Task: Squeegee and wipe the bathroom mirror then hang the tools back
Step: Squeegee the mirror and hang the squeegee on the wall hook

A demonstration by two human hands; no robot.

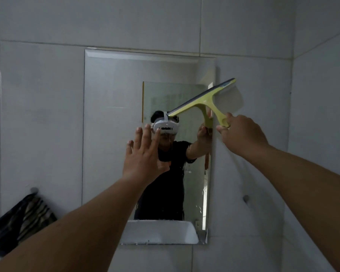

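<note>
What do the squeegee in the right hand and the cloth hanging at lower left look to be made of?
Yellow-green T-shaped squeegee: looks like moulded plastic, smooth and matte, with a darker grey blade strip, probably rubber. Dark striped cloth: soft woven fabric, judging by its limp folds; the exact fibre can't be told.

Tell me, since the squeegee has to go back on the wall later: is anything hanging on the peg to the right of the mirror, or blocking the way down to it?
Nothing visible does. The peg is bare, and the tiled wall between it and the squeegee held in the right hand shows nothing in the way.
</note>
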